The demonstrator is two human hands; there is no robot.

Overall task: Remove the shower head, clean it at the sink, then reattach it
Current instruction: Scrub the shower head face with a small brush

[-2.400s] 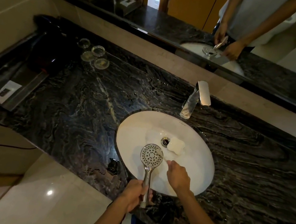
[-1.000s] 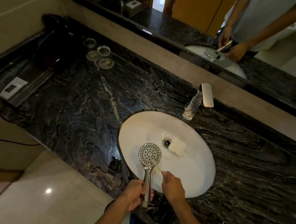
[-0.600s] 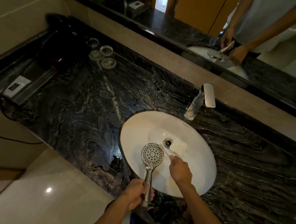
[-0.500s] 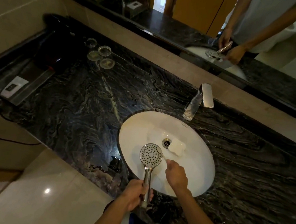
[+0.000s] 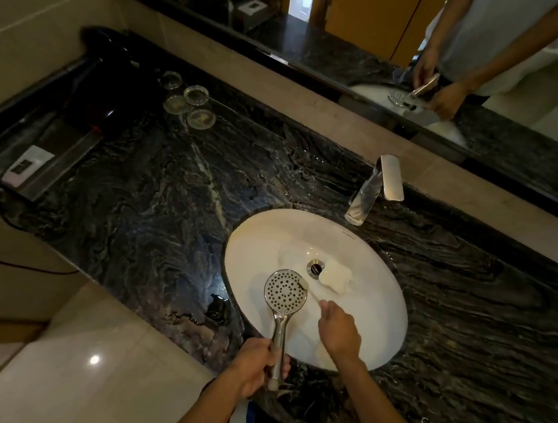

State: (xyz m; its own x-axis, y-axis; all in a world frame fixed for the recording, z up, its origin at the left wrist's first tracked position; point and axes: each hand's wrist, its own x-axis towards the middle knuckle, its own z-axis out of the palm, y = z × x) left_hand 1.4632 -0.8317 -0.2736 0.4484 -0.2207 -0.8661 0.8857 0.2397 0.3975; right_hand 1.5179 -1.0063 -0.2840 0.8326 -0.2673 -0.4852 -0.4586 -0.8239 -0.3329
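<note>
A chrome shower head [image 5: 285,290] with a round perforated face is held face up over the white oval sink [image 5: 257,243]. My left hand [image 5: 256,365] grips its handle near the bottom end. My right hand [image 5: 339,333] pinches a thin pale brush [image 5: 308,292], whose tip touches the right edge of the perforated face. A white sponge-like pad [image 5: 335,276] lies in the basin beside the drain [image 5: 315,268].
A chrome faucet [image 5: 374,190] stands behind the sink on the dark marble counter [image 5: 155,198]. Several glass coasters [image 5: 192,104] and a black appliance [image 5: 101,89] sit at the far left. A mirror [image 5: 359,20] runs along the back wall.
My right hand has moved the brush back and forth along the right edge of the shower head's face. My left hand has kept the handle nearly still.
</note>
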